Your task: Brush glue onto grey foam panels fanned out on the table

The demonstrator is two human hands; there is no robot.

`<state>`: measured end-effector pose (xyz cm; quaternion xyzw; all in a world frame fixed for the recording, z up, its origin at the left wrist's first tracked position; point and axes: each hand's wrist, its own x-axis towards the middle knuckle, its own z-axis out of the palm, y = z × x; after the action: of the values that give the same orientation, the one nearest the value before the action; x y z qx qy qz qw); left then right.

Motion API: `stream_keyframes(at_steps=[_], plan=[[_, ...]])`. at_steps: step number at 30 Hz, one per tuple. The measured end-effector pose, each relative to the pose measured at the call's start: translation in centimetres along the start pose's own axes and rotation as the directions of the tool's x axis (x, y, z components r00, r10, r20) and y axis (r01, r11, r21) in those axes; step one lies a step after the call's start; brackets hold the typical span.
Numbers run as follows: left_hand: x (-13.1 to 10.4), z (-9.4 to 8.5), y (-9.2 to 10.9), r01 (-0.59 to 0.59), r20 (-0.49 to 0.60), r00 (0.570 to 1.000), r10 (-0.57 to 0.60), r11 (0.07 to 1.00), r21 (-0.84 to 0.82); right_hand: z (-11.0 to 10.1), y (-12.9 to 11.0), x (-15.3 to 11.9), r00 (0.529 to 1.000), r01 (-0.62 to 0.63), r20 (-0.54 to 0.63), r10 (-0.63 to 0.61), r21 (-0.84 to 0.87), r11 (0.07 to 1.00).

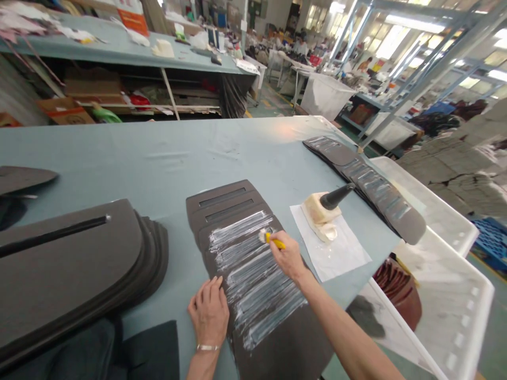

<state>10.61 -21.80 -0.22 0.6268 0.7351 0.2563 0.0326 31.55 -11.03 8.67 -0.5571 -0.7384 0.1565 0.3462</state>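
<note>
A stack of dark grey panels [285, 343] with slots lies in front of me, fanned so that several slotted ends show. White, wet-looking glue [241, 232] is smeared in streaks across the slots. Pinched in my right hand [288, 256] is a small yellow-handled brush [276, 241], its white bristles on the upper streaks. My left hand [209, 309] lies flat, fingers stretched, at the stack's left edge. Right of the stack, a cream glue container [319, 208] with a black spout [336, 196] rests on a white sheet [336, 264].
A thick pile of dark panels [71, 264] occupies the table's left side. More streaked panels [364, 182] lie fanned along the right edge. White plastic bins [455, 295] stand beside the table, one with dark red pieces [400, 293]. Behind is another worktable [119, 53].
</note>
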Motion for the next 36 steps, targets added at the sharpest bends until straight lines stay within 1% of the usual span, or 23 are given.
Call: stream_keyframes(at_steps=[2,3,4,5,7,9,11,12,14,17,18,20,21,22,23,24,26,27,29,30,32,34,36], plan=[[0.0,0.0,0.1,-0.003,0.006,1.0,0.003,1.0,0.013,1.8,-2.8,-1.4,0.986,0.094,0.131,-0.104,0.082,0.992],[0.0,0.1,0.1,-0.007,0.01,1.0,0.007,1.0,0.019,2.4,-3.4,-2.0,0.975,0.112,0.18,-0.132,0.118,0.987],[0.0,0.1,0.1,-0.012,0.014,1.0,0.011,1.0,0.026,2.5,-3.4,-2.3,0.971,0.099,0.203,-0.127,0.142,0.985],[0.0,0.2,0.1,-0.015,0.017,1.0,0.015,0.999,0.033,2.3,-2.7,-2.3,0.978,0.055,0.189,-0.083,0.148,0.987],[0.0,0.2,0.1,-0.018,0.016,1.0,0.018,0.999,0.043,0.9,0.3,-1.8,0.993,-0.1,0.072,0.091,0.122,0.988],[0.0,0.3,0.1,-0.017,0.006,1.0,0.017,0.999,0.046,-1.1,4.0,-0.7,0.969,-0.237,-0.054,0.242,0.082,0.968],[0.0,0.3,0.2,-0.015,-0.004,1.0,0.015,0.999,0.039,-2.7,6.5,0.4,0.947,-0.299,-0.111,0.302,0.044,0.953],[-0.1,0.3,0.2,-0.012,-0.007,1.0,0.013,0.999,0.036,-3.1,7.0,0.9,0.944,-0.308,-0.119,0.309,0.024,0.951],[-0.1,0.3,0.3,-0.006,-0.005,1.0,0.006,0.999,0.032,-3.1,6.3,1.3,0.94,-0.312,-0.149,0.307,-0.008,0.95],[0.0,0.3,0.3,-0.002,-0.001,1.0,0.002,0.999,0.036,-1.3,2.6,0.7,0.937,-0.286,-0.205,0.283,0.017,0.958],[0.0,0.4,0.3,-0.003,-0.003,1.0,0.003,0.999,0.036,-0.4,1.3,0.3,0.954,-0.241,-0.17,0.247,0.052,0.969],[0.0,0.4,0.2,-0.006,-0.007,1.0,0.006,0.999,0.032,1.0,-0.6,-0.6,0.992,-0.128,-0.006,0.13,0.147,0.981],[-0.1,0.4,0.2,-0.007,-0.007,1.0,0.007,1.0,0.028,1.4,-0.8,-0.9,0.993,-0.095,0.08,0.082,0.19,0.977],[-0.1,0.5,0.2,-0.006,-0.007,1.0,0.006,1.0,0.026,1.5,-0.5,-1.2,0.988,-0.096,0.137,0.067,0.216,0.972],[-0.1,0.4,0.1,-0.007,-0.005,1.0,0.007,1.0,0.024,1.3,0.2,-1.2,0.984,-0.128,0.15,0.096,0.221,0.967],[-0.2,0.4,0.1,-0.007,-0.004,1.0,0.007,1.0,0.023,0.7,1.4,-1.1,0.98,-0.182,0.117,0.16,0.206,0.962],[-0.2,0.3,0.1,-0.006,-0.002,1.0,0.006,1.0,0.02,-1.1,4.0,-0.3,0.954,-0.293,-0.024,0.299,0.148,0.945],[-0.2,0.2,0.0,-0.001,-0.001,1.0,0.001,1.0,0.017,-2.1,5.2,0.2,0.938,-0.326,-0.085,0.336,0.115,0.938],[0.1,0.1,-0.1,0.011,0.008,1.0,-0.011,1.0,-0.002,-3.5,6.4,1.3,0.925,-0.339,-0.158,0.344,0.063,0.939],[0.4,0.0,-0.3,0.021,0.01,1.0,-0.02,1.0,-0.018,-3.8,6.5,1.7,0.929,-0.325,-0.168,0.329,0.054,0.944],[1.3,0.0,-0.6,0.043,-0.012,0.999,-0.044,0.998,-0.05,-3.4,5.8,2.4,0.945,-0.279,-0.155,0.287,0.07,0.958],[2.2,0.0,-0.8,0.041,-0.045,0.998,-0.044,0.997,-0.069,-2.3,4.7,2.8,0.965,-0.234,-0.099,0.241,0.083,0.969],[3.0,0.2,-1.0,0.01,-0.053,0.999,-0.013,0.998,-0.063,-1.1,4.1,3.1,0.976,-0.211,-0.04,0.213,0.055,0.976]])
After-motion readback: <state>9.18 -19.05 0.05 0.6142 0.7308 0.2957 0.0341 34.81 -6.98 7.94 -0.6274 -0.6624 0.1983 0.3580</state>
